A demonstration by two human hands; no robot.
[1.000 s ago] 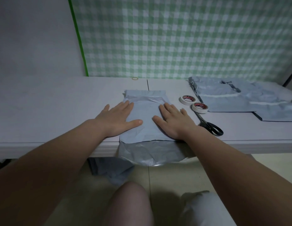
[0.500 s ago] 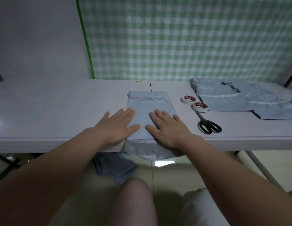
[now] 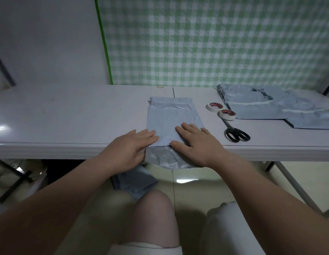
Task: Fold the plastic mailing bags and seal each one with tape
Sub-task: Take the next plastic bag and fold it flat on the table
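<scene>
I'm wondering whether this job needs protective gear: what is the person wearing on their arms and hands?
Nothing that shows. The left hand and right hand are bare, with no gloves, and I see no rings, watch or bracelet. No sleeve comes into view up either arm as far as the picture reaches.

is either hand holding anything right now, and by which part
Nothing is gripped. The left hand and right hand lie flat, pressing the near end of the mailing bag.

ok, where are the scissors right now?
In the head view, the scissors lie flat on the table, to the right of the right hand. Their handles point toward the near edge and the blades run back past the nearer tape roll.
</scene>
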